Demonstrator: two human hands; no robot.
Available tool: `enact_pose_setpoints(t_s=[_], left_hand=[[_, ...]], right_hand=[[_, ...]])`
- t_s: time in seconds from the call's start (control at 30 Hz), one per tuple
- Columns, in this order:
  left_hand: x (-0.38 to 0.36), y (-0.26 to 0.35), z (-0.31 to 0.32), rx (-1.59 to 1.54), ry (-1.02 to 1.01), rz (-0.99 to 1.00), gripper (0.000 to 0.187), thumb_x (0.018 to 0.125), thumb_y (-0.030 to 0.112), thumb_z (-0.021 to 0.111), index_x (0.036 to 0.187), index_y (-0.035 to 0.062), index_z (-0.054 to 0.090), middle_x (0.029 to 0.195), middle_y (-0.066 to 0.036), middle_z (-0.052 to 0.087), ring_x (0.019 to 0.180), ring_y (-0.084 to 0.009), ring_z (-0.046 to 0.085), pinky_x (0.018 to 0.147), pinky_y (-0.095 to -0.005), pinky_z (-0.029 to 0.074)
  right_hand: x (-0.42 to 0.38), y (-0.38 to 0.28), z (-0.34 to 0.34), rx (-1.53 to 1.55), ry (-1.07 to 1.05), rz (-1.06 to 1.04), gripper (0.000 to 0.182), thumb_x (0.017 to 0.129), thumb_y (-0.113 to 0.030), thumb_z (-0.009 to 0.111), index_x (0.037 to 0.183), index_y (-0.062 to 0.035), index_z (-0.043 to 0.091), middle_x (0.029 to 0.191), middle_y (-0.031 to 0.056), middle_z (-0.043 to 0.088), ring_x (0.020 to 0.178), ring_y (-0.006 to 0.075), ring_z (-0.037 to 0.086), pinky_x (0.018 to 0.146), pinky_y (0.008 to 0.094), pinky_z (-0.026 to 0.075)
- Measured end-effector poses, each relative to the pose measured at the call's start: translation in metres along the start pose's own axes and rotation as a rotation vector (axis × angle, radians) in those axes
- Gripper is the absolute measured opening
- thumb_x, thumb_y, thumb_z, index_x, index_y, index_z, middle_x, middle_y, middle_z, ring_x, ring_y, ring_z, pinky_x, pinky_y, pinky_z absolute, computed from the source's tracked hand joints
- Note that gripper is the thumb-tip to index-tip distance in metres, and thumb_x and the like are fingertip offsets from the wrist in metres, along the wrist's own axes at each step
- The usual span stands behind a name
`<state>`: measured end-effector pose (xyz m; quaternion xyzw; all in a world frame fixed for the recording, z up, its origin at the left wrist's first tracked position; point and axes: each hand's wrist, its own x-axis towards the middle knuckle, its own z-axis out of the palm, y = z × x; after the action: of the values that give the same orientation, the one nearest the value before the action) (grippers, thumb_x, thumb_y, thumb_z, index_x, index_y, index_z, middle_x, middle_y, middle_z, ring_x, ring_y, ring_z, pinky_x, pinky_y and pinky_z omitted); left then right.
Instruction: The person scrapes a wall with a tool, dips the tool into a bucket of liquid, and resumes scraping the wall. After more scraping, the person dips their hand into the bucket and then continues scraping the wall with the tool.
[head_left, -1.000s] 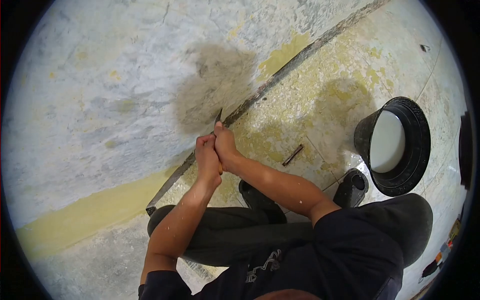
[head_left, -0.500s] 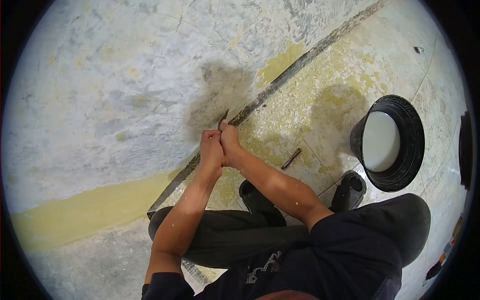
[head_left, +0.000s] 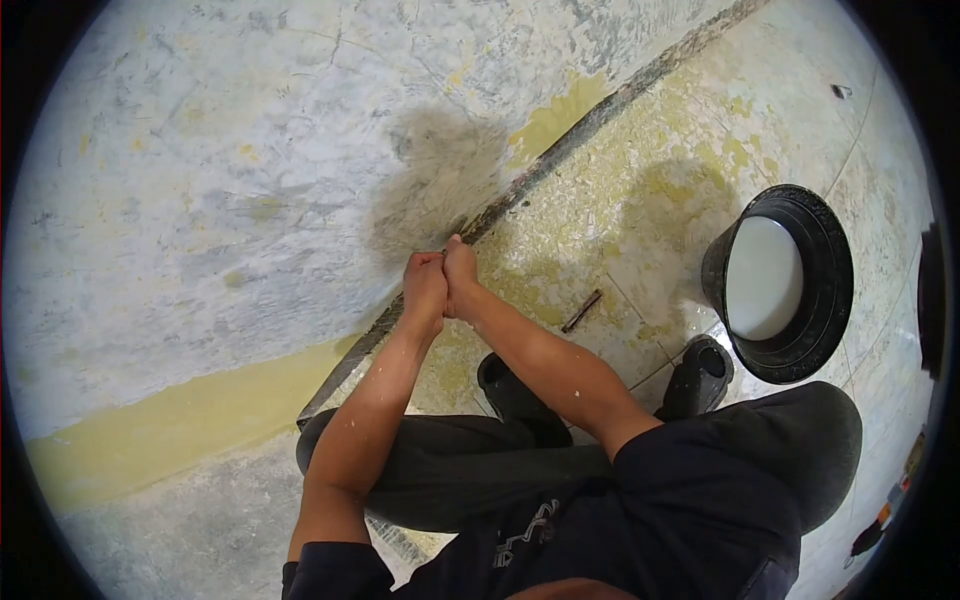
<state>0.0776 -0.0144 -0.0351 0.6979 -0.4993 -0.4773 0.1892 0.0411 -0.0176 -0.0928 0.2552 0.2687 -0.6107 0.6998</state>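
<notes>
My left hand (head_left: 426,287) and my right hand (head_left: 461,277) are pressed together at the foot of the wall (head_left: 290,200). Both are closed around what looks like a scraper (head_left: 461,226). Its handle is mostly covered by my fingers, and only a bit of the thin dark blade shows beyond them. The tool meets the dark strip (head_left: 550,158) where the wall joins the floor. Yellow paint flakes (head_left: 560,230) lie scattered over the tiles to the right of my hands.
A black bucket (head_left: 835,290) of whitish liquid stands on the floor at right, beside my shoe (head_left: 700,378). A thin dark stick-like piece (head_left: 582,311) lies on the tiles. Yellow paint (head_left: 190,410) remains along the wall's lower left. Tools (head_left: 880,525) lie at the far right edge.
Both hands have shifted slightly up with the scraper. Its blade, seen clearly earlier in front of the wall, is now less visible and close to the dark strip.
</notes>
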Motion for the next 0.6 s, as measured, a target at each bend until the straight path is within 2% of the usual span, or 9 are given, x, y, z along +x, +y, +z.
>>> enact_pose_setpoints(t_s=[0.1,0.17,0.3,0.33,0.37,0.4,0.47,0.5,0.6], left_hand=[[0.029,-0.023,0.010,0.124,-0.003,-0.014,0.018,0.091,0.017,0.049,0.099,0.0014,0.052,0.088,-0.010,0.057,0.078,-0.0163,0.054,0.065,-0.0328,0.046],[0.046,-0.038,0.007,0.033,-0.187,-0.123,0.023,0.091,0.021,0.050,0.102,0.0011,0.050,0.093,-0.011,0.057,0.079,-0.0182,0.054,0.067,-0.0332,0.046],[0.024,-0.007,0.051,0.102,-0.172,-0.076,0.027,0.090,0.022,0.051,0.107,0.0011,0.049,0.096,-0.012,0.057,0.080,-0.0207,0.056,0.069,-0.0342,0.047],[0.004,0.015,0.066,-0.003,-0.061,0.025,0.020,0.090,0.021,0.049,0.091,0.0026,0.055,0.084,-0.008,0.057,0.072,-0.0179,0.055,0.063,-0.0344,0.045],[-0.007,0.028,0.076,-0.111,0.051,0.119,0.025,0.090,0.020,0.047,0.076,0.0041,0.061,0.072,-0.005,0.058,0.064,-0.0151,0.055,0.056,-0.0346,0.044],[-0.003,0.032,0.076,-0.122,0.049,0.124,0.025,0.090,0.020,0.047,0.076,0.0041,0.061,0.072,-0.005,0.058,0.064,-0.0151,0.055,0.056,-0.0346,0.044],[0.012,0.034,0.070,-0.023,-0.275,0.057,0.025,0.091,0.023,0.047,0.082,0.0040,0.061,0.075,-0.004,0.058,0.068,-0.0141,0.056,0.059,-0.0332,0.044],[0.008,0.032,0.074,-0.028,-0.276,0.074,0.025,0.091,0.023,0.047,0.082,0.0040,0.061,0.075,-0.004,0.058,0.068,-0.0141,0.056,0.059,-0.0332,0.044],[-0.003,0.014,0.068,-0.018,-0.090,0.086,0.025,0.091,0.023,0.047,0.083,0.0046,0.061,0.075,-0.003,0.057,0.069,-0.0129,0.055,0.060,-0.0315,0.043]], right_hand=[[0.008,-0.013,-0.010,-0.013,0.021,0.083,0.042,0.098,-0.040,0.036,0.101,-0.0001,0.049,0.091,0.0174,0.056,0.077,0.0287,0.057,0.068,0.0451,0.048],[0.033,-0.008,-0.025,0.086,-0.078,0.173,0.044,0.098,-0.041,0.037,0.103,0.0006,0.048,0.092,0.0178,0.056,0.079,0.0291,0.058,0.070,0.0452,0.048],[0.037,-0.042,-0.036,-0.013,-0.027,-0.005,0.044,0.097,-0.042,0.037,0.103,0.0012,0.048,0.093,0.0177,0.056,0.080,0.0295,0.058,0.070,0.0452,0.049],[0.019,-0.062,-0.028,-0.016,-0.048,-0.085,0.045,0.097,-0.042,0.038,0.103,0.0013,0.048,0.094,0.0175,0.056,0.080,0.0296,0.058,0.070,0.0454,0.049],[0.007,-0.077,-0.022,-0.023,-0.066,-0.160,0.045,0.097,-0.042,0.038,0.103,0.0015,0.049,0.095,0.0173,0.056,0.081,0.0297,0.058,0.070,0.0456,0.049],[0.007,-0.084,-0.020,-0.032,-0.069,-0.168,0.045,0.097,-0.042,0.038,0.103,0.0015,0.049,0.095,0.0173,0.056,0.081,0.0297,0.058,0.070,0.0456,0.049],[0.009,-0.093,-0.019,0.005,-0.150,-0.048,0.046,0.097,-0.041,0.040,0.109,0.0029,0.049,0.098,0.0177,0.057,0.084,0.0292,0.059,0.071,0.0445,0.049],[0.014,-0.090,-0.024,-0.002,-0.161,-0.059,0.046,0.097,-0.041,0.040,0.109,0.0029,0.049,0.098,0.0177,0.057,0.084,0.0292,0.059,0.071,0.0445,0.049],[0.013,-0.069,-0.029,-0.117,-0.119,-0.171,0.048,0.097,-0.040,0.041,0.109,0.0048,0.051,0.098,0.0179,0.059,0.083,0.0278,0.059,0.070,0.0433,0.048]])
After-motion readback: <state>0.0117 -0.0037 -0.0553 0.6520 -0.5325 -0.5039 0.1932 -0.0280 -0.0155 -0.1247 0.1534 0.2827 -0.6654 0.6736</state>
